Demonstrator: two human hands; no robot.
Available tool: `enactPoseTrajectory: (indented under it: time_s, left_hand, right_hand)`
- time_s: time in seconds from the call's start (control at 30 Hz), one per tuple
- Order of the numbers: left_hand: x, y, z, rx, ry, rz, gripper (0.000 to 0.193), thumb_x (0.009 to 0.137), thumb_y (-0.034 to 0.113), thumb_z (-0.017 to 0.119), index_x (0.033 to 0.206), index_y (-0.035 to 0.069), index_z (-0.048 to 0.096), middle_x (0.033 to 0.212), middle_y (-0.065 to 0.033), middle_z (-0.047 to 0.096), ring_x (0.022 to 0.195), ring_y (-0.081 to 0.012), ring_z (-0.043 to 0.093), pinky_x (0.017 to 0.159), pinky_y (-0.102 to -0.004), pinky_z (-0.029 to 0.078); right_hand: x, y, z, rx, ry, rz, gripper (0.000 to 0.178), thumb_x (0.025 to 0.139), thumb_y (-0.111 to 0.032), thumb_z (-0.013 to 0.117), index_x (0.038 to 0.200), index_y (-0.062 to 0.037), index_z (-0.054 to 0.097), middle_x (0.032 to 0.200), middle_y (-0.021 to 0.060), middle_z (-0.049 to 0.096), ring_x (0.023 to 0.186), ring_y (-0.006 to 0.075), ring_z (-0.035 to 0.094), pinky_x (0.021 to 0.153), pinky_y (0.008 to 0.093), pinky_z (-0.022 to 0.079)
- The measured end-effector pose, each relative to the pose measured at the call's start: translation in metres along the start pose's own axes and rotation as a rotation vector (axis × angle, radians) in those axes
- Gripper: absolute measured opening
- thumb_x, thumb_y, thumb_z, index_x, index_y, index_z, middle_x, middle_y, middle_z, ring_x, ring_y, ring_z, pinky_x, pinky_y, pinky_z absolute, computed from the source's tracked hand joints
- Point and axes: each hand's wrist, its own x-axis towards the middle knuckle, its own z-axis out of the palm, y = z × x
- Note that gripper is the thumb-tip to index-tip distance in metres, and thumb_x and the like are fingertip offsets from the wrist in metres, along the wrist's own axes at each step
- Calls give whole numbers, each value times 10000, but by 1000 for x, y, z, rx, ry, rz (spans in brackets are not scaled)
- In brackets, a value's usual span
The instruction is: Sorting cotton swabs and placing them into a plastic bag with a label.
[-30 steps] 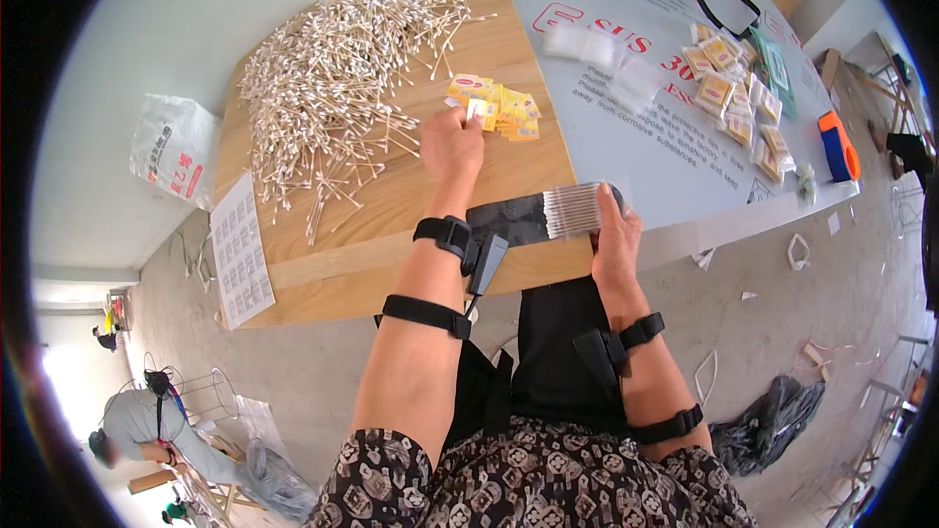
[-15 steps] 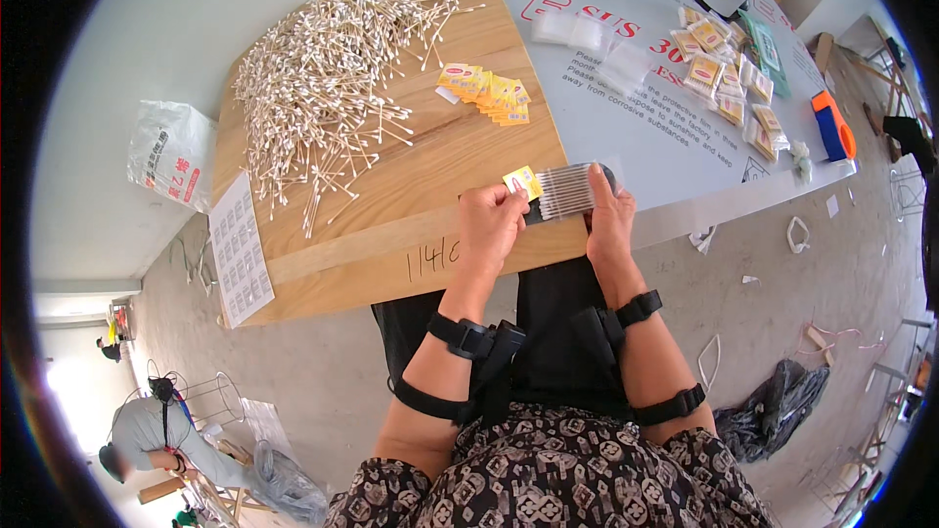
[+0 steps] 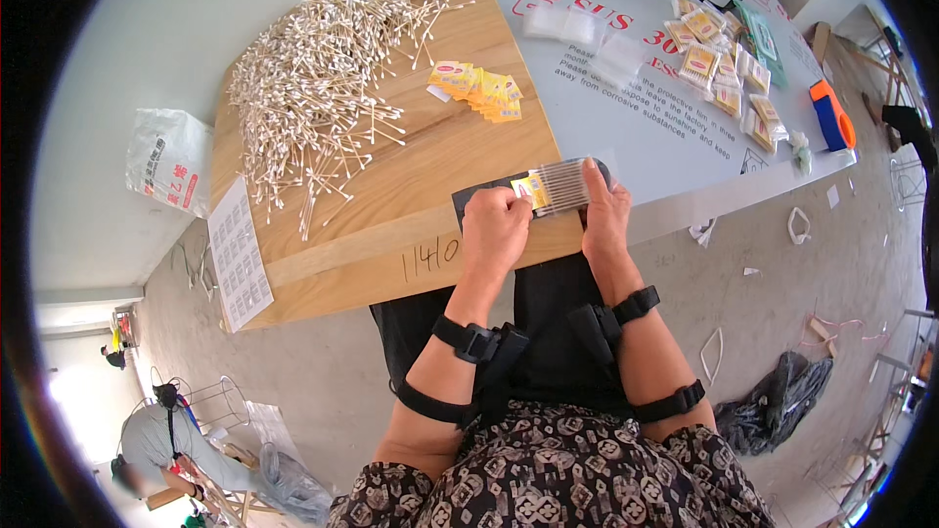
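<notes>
At the table's near edge my left hand point(image 3: 496, 225) is closed, pinching a small yellow printed card point(image 3: 529, 192) between thumb and fingers. The card lies over the left end of a flat row of cotton swabs point(image 3: 564, 187), which appear to be in a clear plastic bag. Under the swabs is a flat black board point(image 3: 473, 199), its left end jutting out behind my left hand. My right hand point(image 3: 606, 220) grips the right end of the bagged swabs, thumb on top; its other fingers are mostly hidden beneath.
A large heap of loose cotton swabs point(image 3: 313, 88) covers the wooden tabletop point(image 3: 411, 181). Fanned yellow cards point(image 3: 479, 90) lie right of it. On the grey sheet are clear bags point(image 3: 592, 37), filled swab packs point(image 3: 719, 64) and an orange-and-blue tape dispenser point(image 3: 831, 117). A person point(image 3: 181, 445) bends over at lower left.
My left hand has brought the yellow card down and right, onto the swabs' left end. More of the black board shows behind that hand. My right hand keeps its grip.
</notes>
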Motion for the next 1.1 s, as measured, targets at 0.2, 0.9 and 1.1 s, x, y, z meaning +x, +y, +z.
enactPoseTrajectory:
  time_s: [0.2,0.9,1.1]
  left_hand:
    - [4,10,14,183,-15,95,281,844,215,623,706,-27,662,596,-184,589,561,-314,589,574,-398,459]
    - [6,19,21,273,-16,84,306,866,228,573,711,-26,641,730,-241,628,730,-415,636,667,-463,494]
    - [1,23,24,302,6,65,323,900,259,567,758,-21,641,824,-241,655,805,-437,636,727,-501,503]
  right_hand:
    - [-5,-4,5,22,-2,10,193,907,-236,704,845,-58,665,821,-19,648,733,64,557,675,238,453]
    - [-5,-4,4,28,9,18,199,919,-237,690,852,-51,667,826,-26,641,740,62,549,678,248,465]
    - [-10,-6,9,19,19,-19,204,918,-252,694,846,-62,671,830,-28,640,743,56,546,682,244,463]
